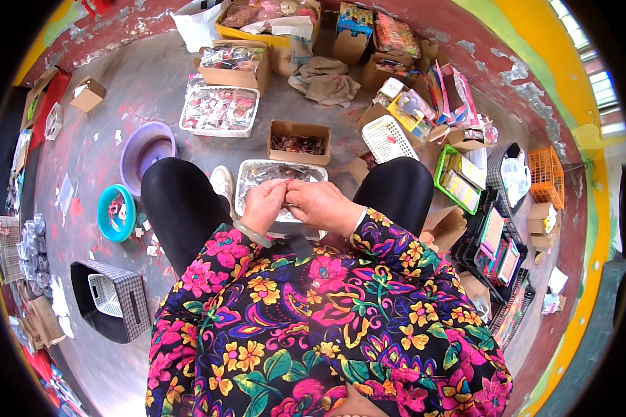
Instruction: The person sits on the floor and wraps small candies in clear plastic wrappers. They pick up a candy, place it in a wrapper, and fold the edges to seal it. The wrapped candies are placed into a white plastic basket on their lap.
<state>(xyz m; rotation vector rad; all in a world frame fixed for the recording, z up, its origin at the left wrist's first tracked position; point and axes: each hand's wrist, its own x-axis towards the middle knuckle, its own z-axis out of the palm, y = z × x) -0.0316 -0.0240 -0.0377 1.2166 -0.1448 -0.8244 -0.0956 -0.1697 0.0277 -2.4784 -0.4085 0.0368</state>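
My left hand (263, 208) and my right hand (325, 206) meet at the fingertips, close to my body between my knees. The fingers of both are pinched together, and whatever they hold is too small or hidden to make out. Directly beneath them stands a white plastic basket (242, 182) with small clear-wrapped, dark and silvery pieces in it, partly covered by my hands. Just beyond the basket is an open cardboard box (298, 129) holding a pile of small dark reddish items.
Left of my knees are a purple basin (126, 163), a teal basin (104, 226) and a checkered fabric bin (133, 295). Farther off, another white basket (219, 132) holds packets. At right stand a green basket (444, 182), black crates (476, 257) and an orange crate (546, 177).
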